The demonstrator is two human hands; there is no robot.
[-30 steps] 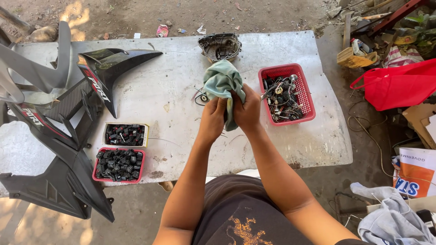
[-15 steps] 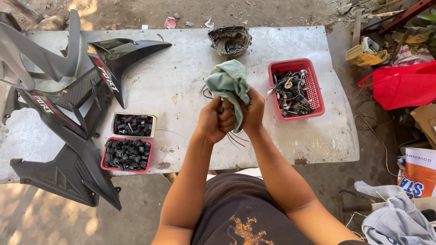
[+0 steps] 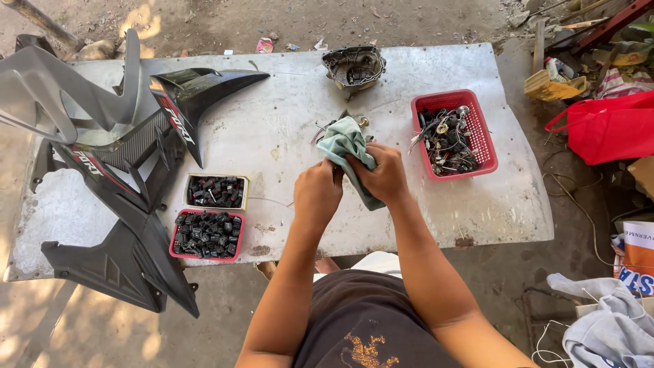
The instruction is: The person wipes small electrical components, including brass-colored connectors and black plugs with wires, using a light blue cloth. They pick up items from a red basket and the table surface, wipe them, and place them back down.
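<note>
A worn whitish tabletop carries black motorcycle fairings at left, two small trays of black parts near them, a metal engine cover far, and a red basket right.

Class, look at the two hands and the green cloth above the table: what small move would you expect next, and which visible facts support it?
Probably another short rubbing twist of the cloth. Both the left hand and the right hand are closed around the green cloth, pressed together, with thin wires trailing from beneath it. Whatever is wrapped inside is hidden, and the red basket of wired parts sits beside the right hand.
</note>
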